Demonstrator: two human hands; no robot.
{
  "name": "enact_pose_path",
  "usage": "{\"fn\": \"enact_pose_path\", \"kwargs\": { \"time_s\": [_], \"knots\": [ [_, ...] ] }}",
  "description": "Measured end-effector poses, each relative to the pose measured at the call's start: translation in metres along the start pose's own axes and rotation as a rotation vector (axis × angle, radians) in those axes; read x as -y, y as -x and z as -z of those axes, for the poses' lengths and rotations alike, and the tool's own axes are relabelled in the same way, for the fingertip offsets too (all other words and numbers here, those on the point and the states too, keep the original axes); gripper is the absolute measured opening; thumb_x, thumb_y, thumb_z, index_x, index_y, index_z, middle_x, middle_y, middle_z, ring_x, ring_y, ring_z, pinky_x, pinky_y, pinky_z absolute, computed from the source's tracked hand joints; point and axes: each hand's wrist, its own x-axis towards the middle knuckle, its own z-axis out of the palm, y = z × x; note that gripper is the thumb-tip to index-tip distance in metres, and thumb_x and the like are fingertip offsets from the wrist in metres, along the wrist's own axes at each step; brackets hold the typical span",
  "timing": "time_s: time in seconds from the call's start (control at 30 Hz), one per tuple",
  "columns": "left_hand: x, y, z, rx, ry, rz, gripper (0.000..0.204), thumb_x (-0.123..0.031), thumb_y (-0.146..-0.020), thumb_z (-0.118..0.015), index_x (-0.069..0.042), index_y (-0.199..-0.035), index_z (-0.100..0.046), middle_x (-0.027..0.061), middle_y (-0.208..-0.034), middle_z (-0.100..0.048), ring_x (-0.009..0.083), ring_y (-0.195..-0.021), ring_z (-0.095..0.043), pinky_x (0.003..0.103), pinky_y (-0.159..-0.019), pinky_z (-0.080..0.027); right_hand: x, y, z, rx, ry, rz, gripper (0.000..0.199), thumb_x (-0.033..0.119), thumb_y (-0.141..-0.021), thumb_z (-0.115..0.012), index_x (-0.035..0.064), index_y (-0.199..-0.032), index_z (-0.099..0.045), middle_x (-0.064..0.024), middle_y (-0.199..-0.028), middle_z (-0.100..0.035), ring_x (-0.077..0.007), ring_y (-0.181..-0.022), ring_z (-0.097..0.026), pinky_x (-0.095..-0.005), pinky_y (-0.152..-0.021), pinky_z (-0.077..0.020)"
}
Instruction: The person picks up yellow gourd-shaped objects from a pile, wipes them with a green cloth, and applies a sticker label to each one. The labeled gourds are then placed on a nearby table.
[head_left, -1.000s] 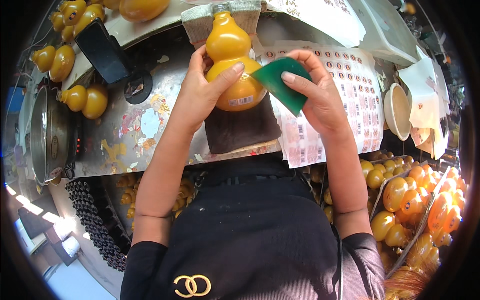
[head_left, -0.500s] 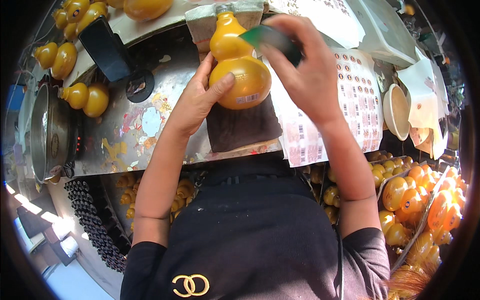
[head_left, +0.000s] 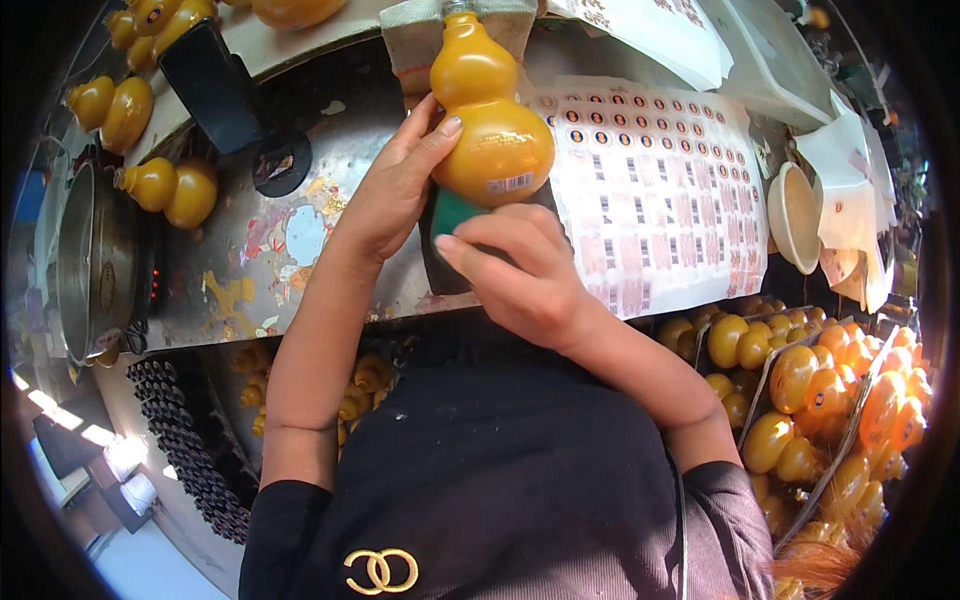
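Observation:
A yellow gourd-shaped bottle (head_left: 490,120) lies on the workbench, its neck on a folded light cloth (head_left: 405,45) and its wide base toward me. Low on its body is a small barcode label. My left hand (head_left: 405,180) grips the bottle's left side, thumb on top at the waist. Just below the base, my right hand (head_left: 525,270) is closed around a flat green piece (head_left: 457,213), possibly a scraper; most of it is covered by my fingers. A dark cloth (head_left: 447,270) lies beneath, partly hidden by that hand.
Label sheets (head_left: 650,190) spread to the right, with a white bowl (head_left: 793,220) beyond. At left stand a phone on a holder (head_left: 215,85), another gourd bottle (head_left: 170,190) and a metal pan (head_left: 90,260). Crates of gourd bottles (head_left: 800,400) sit below the bench at right.
My right hand has swung from the bottle's upper right down to below its base, carrying the green piece. The bottle and my left hand have shifted slightly right.

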Motion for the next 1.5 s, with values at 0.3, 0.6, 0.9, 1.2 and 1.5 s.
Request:
{"fn": "enact_pose_path", "kwargs": {
  "time_s": [0.3,0.6,0.9,1.2,1.5],
  "knots": [
    [-0.004,0.000,-0.001,0.000,0.014,0.031,0.058,-0.030,-0.098,-0.051,-0.003,-0.144,-0.030,0.0099,-0.133,-0.049,0.0161,-0.122,-0.048,0.029,-0.102,-0.038,-0.002,-0.009,-0.005,-0.030,0.111,-0.041,0.029,0.002,-0.071,-0.063,0.0032,-0.100,-0.064,-0.0074,-0.098,-0.056,-0.0244,-0.088,-0.054,-0.0339,-0.078,-0.0447],
    [0.012,-0.002,-0.003,-0.084,-0.075,-0.093,0.072,-0.045,-0.098,-0.047,-0.003,-0.149,-0.018,0.0121,-0.142,-0.040,0.0193,-0.132,-0.039,0.031,-0.109,-0.030,0.000,-0.001,0.015,-0.265,-0.026,-0.274,0.031,0.001,-0.072,-0.077,0.0054,-0.094,-0.056,-0.0106,-0.083,-0.059,-0.0297,-0.069,-0.059,-0.0357,-0.059,-0.0477],
    [0.010,-0.001,-0.009,-0.070,-0.317,-0.102,0.074,-0.047,-0.098,-0.045,-0.004,-0.150,-0.016,0.0128,-0.143,-0.038,0.0204,-0.133,-0.037,0.031,-0.110,-0.027,-0.027,0.023,0.027,-0.387,-0.620,-1.020,0.032,0.014,-0.081,-0.076,0.0048,-0.089,-0.046,-0.0020,-0.078,-0.057,-0.0051,-0.067,-0.055,-0.0209,-0.052,-0.0456],
    [0.018,0.021,-0.021,-0.159,-0.583,-0.248,0.088,-0.042,-0.092,-0.059,-0.002,-0.151,-0.008,0.0181,-0.145,-0.036,0.0237,-0.133,-0.038,0.033,-0.108,-0.032,-0.021,0.014,0.039,-0.455,-0.535,-0.828,0.028,0.009,-0.083,-0.072,0.0031,-0.094,-0.046,-0.0020,-0.077,-0.057,-0.0055,-0.068,-0.054,-0.0204,-0.060,-0.0451],
    [0.015,0.021,-0.001,-0.039,-0.565,-0.203,0.070,-0.035,-0.100,-0.045,-0.002,-0.151,-0.010,0.0149,-0.152,-0.026,0.0234,-0.140,-0.027,0.033,-0.112,-0.023,-0.041,0.006,0.037,-0.351,0.119,-0.062,0.024,0.000,-0.064,-0.073,0.0065,-0.085,-0.063,-0.0062,-0.091,-0.062,-0.0169,-0.070,-0.055,-0.0276,-0.064,-0.0456]
  ]
}}
